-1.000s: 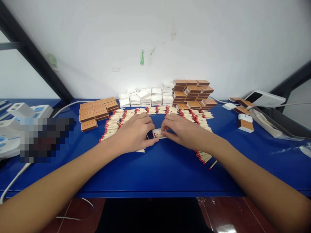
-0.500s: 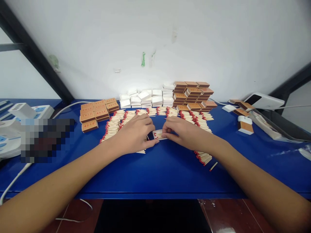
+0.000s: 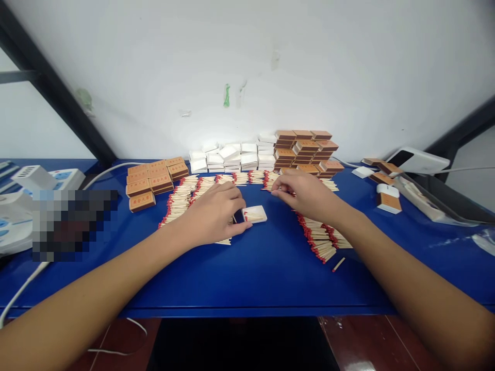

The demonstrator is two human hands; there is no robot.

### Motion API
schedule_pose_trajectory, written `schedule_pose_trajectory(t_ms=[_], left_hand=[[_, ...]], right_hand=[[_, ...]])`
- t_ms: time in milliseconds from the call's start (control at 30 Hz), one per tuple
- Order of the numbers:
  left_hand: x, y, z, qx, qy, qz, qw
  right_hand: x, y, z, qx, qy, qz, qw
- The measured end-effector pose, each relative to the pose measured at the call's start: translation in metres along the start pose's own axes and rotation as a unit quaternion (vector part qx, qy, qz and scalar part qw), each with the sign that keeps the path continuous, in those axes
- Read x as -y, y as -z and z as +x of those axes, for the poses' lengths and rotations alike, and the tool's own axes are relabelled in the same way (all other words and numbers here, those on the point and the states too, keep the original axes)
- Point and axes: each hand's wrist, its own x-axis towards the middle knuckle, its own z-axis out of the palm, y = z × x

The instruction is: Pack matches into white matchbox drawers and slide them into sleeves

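Observation:
A small white matchbox tray (image 3: 255,214) partly filled with matches lies on the blue table (image 3: 251,268). My left hand (image 3: 214,213) rests beside it, fingers curled, thumb and fingertips holding the tray's left end. My right hand (image 3: 303,192) hovers farther back over the arc of red-tipped matches (image 3: 315,234), its fingers pinched together at the rows near the brown boxes; I cannot make out whether matches are in the pinch.
Stacked brown matchbox sleeves (image 3: 307,149) and white trays (image 3: 232,156) line the wall. More brown boxes (image 3: 152,180) lie at left. Power strips (image 3: 42,178) and cables sit far left, a white device (image 3: 419,159) and loose boxes (image 3: 388,198) at right.
My right hand has left the tray and moved back and to the right over the rows of matches. The left hand stays at the tray.

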Motion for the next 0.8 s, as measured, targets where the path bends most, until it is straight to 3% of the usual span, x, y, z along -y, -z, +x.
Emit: schedule_pose_trajectory(t_ms=[167,800], left_hand=[[-0.001,0.0,0.0,0.006,-0.001,-0.002,1.0],[-0.002,0.002,0.001,0.014,0.011,0.003,1.0]], right_hand=[[-0.027,-0.003,0.004,0.031,-0.013,-0.042,0.999],[-0.033,-0.012,0.008,0.012,0.008,-0.045,0.999]])
